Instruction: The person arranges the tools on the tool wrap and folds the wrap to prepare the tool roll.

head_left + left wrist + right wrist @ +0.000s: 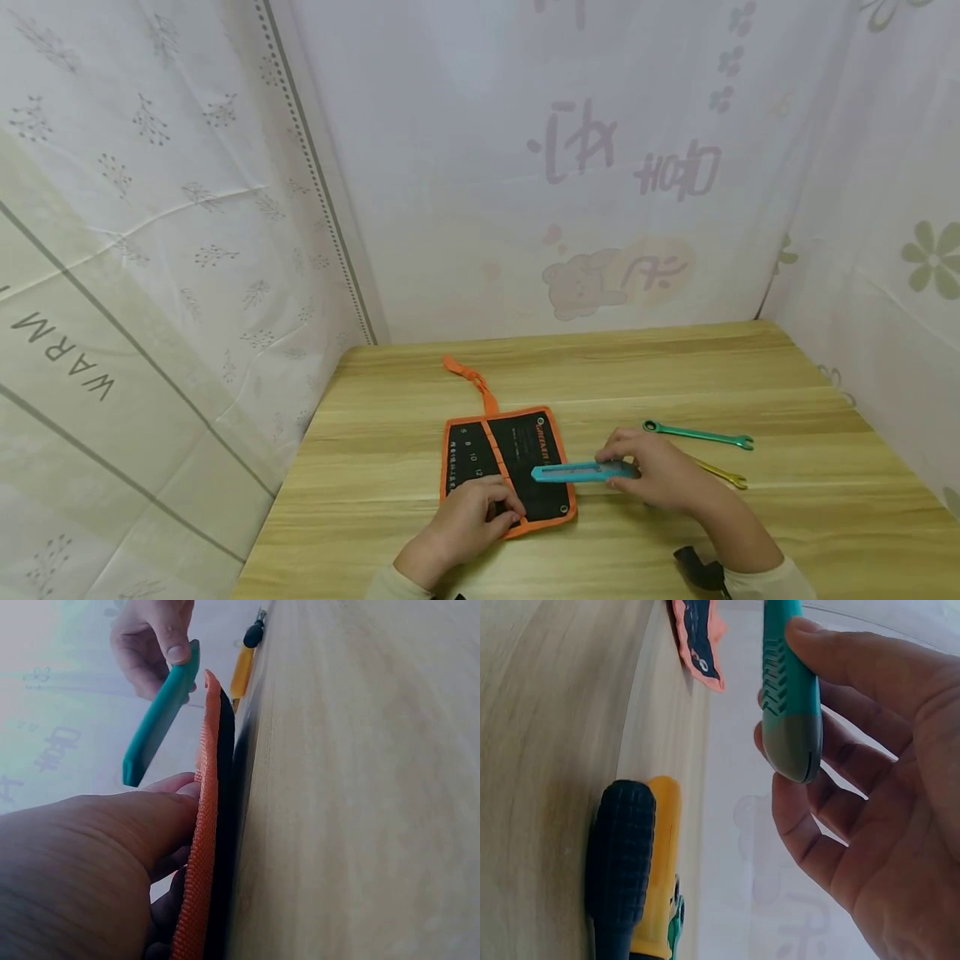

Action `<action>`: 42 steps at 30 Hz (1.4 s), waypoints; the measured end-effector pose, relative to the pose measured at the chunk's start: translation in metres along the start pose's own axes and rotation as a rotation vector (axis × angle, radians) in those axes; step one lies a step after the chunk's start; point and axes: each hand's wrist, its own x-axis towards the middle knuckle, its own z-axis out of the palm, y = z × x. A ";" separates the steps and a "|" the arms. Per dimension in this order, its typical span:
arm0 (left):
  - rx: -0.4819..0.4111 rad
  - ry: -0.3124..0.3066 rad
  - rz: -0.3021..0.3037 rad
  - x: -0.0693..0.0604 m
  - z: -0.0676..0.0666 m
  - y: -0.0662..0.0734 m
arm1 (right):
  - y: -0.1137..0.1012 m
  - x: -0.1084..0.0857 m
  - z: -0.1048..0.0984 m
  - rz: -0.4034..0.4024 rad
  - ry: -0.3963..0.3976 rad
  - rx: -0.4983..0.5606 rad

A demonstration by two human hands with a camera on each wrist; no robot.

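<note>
A black pouch with orange trim (528, 467) lies flat on the table, its orange strap pointing to the back. My left hand (472, 521) pinches the pouch's front edge; in the left wrist view the thumb side of the hand (97, 847) is against the orange edge (202, 855). Above the pouch's right side, my right hand (660, 471) holds a teal utility knife (573, 472) between thumb and fingers, its tip toward the left. The right wrist view shows the knife's grey end (793, 746) under my right hand (885, 750). No blade is visible.
On the wooden table (375, 433), a green wrench (701, 434) and a yellow wrench (723, 475) lie at the right. A black handle (697, 569) is by my right forearm; the right wrist view shows it as a black grip (622, 855) beside a yellow handle (662, 870).
</note>
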 end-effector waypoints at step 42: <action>0.033 -0.009 -0.015 0.000 0.002 0.005 | -0.020 0.016 0.043 -0.020 -0.184 0.054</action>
